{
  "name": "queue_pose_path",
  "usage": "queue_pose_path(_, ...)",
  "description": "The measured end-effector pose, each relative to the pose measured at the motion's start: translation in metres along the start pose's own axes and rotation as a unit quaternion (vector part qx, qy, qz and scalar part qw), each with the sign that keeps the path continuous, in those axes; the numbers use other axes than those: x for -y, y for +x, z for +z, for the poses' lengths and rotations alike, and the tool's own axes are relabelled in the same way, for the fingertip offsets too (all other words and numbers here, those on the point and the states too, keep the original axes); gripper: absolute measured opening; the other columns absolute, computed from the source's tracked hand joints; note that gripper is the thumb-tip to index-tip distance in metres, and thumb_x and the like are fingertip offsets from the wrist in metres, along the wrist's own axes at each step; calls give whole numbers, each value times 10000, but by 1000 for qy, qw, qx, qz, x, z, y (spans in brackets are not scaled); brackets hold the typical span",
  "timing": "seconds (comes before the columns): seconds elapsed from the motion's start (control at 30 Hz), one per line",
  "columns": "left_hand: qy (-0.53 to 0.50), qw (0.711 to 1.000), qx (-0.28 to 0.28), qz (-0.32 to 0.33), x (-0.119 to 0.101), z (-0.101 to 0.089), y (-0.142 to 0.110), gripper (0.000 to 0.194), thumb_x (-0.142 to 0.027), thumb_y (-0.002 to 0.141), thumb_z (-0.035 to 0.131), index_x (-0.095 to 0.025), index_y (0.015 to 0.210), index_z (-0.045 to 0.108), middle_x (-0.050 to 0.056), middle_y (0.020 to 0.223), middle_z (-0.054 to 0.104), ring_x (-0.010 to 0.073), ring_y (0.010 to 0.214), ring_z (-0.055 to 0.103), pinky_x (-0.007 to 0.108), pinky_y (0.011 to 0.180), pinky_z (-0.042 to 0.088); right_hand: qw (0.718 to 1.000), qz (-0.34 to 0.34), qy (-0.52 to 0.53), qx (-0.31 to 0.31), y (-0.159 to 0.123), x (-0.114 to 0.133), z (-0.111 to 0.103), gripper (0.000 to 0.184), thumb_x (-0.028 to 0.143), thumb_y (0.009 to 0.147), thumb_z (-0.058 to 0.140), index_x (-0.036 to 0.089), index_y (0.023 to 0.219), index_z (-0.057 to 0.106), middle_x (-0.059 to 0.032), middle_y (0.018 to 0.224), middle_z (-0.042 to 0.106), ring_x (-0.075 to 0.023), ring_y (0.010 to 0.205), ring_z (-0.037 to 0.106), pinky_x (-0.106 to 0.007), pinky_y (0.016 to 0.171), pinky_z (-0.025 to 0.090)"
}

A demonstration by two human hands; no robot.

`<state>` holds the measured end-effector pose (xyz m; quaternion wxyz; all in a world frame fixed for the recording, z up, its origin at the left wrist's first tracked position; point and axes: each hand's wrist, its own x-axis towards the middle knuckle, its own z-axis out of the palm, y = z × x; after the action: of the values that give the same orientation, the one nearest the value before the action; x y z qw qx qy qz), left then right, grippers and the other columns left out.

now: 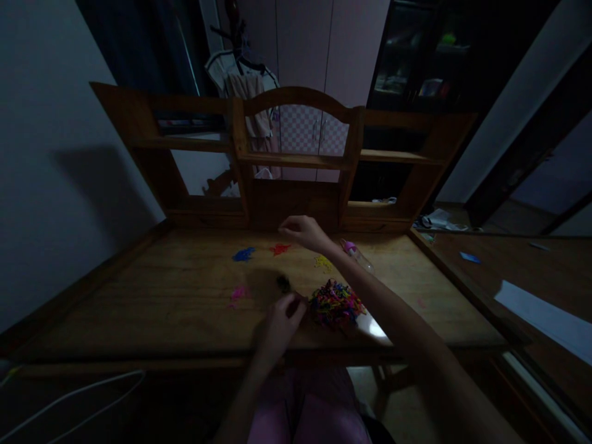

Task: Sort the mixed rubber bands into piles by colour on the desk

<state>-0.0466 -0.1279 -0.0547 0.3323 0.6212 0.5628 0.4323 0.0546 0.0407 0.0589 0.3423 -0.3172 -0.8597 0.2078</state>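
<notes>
A mixed heap of small coloured pieces (pixel 335 303) lies on the wooden desk (pixel 176 308). My left hand (pixel 282 320) rests just left of the heap, its fingers curled in a pinch on something I cannot make out. My right hand (pixel 304 232) reaches far forward over the desk, fingers pinched together above a small red pile (pixel 280 249). Sorted piles lie around: blue (pixel 243 254), yellow (pixel 323 263), pink (pixel 238 293) and a dark one (pixel 283 283).
A small clear bottle with a pink cap (pixel 357 255) lies beyond the heap. A wooden shelf unit (pixel 296 160) stands at the desk's back edge. A second desk (pixel 531 290) on the right carries papers. The room is dim.
</notes>
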Motion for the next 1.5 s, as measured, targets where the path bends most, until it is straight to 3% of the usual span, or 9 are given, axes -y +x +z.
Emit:
queue_pose_path(0.1,-26,1000,-10,-7,4,2,0,192,-365,855,565,-203,912,649,50,942,716,200,852,680,280,769,519,997,39,14,-69,-63,1,-45,251,353,912,545,163,943,706,-38,832,713,-144,750,657,-236,684,469)
queue_pose_path(0.2,-61,998,7,-11,4,4,-2,224,-406,873,551,-217,953,640,33,925,707,179,819,686,259,733,538,986,103,30,-128,-128,5,-69,276,406,922,538,172,951,682,-40,799,699,-154,707,664,-245,641,486)
queue_pose_path(0.33,-55,998,-1,-12,1,6,-4,248,-431,877,546,-219,936,662,36,937,714,182,847,687,264,763,552,965,166,37,-202,-187,7,-68,286,432,931,527,184,930,668,-52,845,705,-150,644,651,-248,575,476)
queue_pose_path(0.47,-59,998,-9,-22,3,6,-4,264,-448,873,554,-212,916,666,43,939,721,203,883,694,281,785,559,944,198,-58,-257,-217,-2,-47,277,402,948,492,181,951,658,-40,781,681,-140,595,594,-252,569,431)
queue_pose_path(0.63,-74,997,2,-37,2,3,5,281,-452,873,555,-196,917,662,43,900,722,204,854,692,286,764,559,919,237,-151,-276,-235,-16,-27,269,356,952,472,181,1070,637,2,675,614,-142,566,558,-254,574,387)
queue_pose_path(0.8,46,997,-13,52,-12,10,24,248,-355,911,507,-205,969,695,67,1029,720,221,983,662,332,903,512,916,232,-186,-268,-237,-20,-23,268,321,955,450,180,1092,632,-13,692,619,-158,606,586,-263,611,400)
queue_pose_path(0.97,91,978,98,162,-26,20,35,452,-76,865,408,-235,1212,651,66,1231,661,206,1158,592,372,1037,443,925,229,-167,-251,-237,-18,-24,252,290,962,438,186,1101,620,-19,723,638,-162,637,601,-261,619,395)
queue_pose_path(1.1,128,960,169,184,-30,21,34,560,-5,820,405,-267,1258,636,69,1218,663,214,1137,602,372,1006,461,926,233,-149,-255,-240,-18,-25,238,271,964,434,187,1095,614,-30,768,652,-165,670,611,-259,627,395)
queue_pose_path(1.5,137,970,89,181,-27,20,36,249,-176,897,554,-264,1062,718,26,1069,710,198,1021,641,314,914,474,931,233,-128,-251,-241,-16,-25,205,267,954,460,192,1040,630,-30,779,667,-162,667,610,-259,626,389)
